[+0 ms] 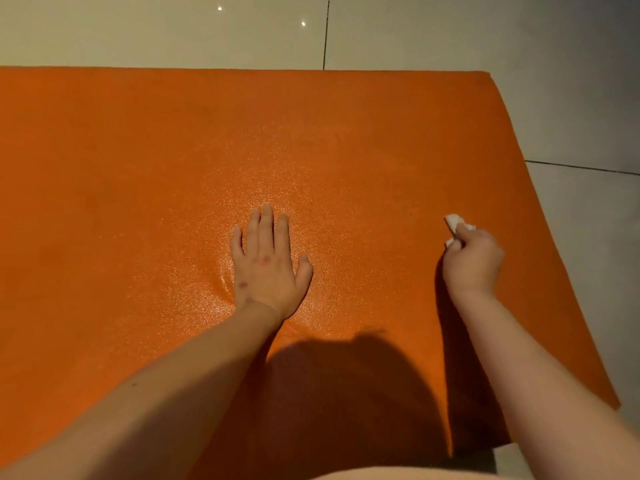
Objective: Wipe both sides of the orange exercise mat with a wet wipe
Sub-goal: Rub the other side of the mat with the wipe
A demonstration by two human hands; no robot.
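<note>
Tiled floor (450, 29), orange mat (138, 168) lengthwise left-right, right hand (472, 263) gripping wipe (453, 221)

Orange exercise mat (138, 202) fills the frame on tiled floor (571, 81). Left hand (268, 265) pressed flat at centre. Right hand (472, 263), centre right, grips crumpled wet wipe (453, 221).

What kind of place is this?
Probably indoors, on the floor of a home or gym room. Glossy pale floor tiles reflect ceiling lights, and the orange exercise mat lies straight on them. No furniture is in view, so I can't narrow it further.
</note>
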